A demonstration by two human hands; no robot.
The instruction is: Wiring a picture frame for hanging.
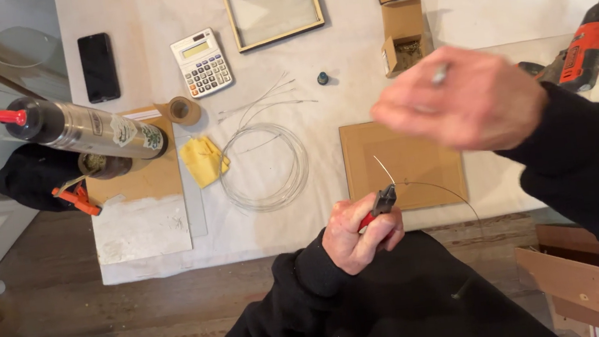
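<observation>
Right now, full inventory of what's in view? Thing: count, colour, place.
wire cutters: 1, red and black, in left hand
cut wire: 1, silver, arcing right from cutters
wire coil: 1, silver, table centre
calculator: 1, white, upper centre
phone: 1, black, upper left
picture frame: 1, gold, top centre
cardboard panel: 1, brown, under the hands
small box: 1, brown, open, above panel
drill: 1, orange, right
metal bottle: 1, silver, red tip, left
yellow cloth: 1, left of coil
tape roll: 1, brown, by bottle
left hand: gripping cutters
right hand: raised, blurred; contents unclear
</observation>
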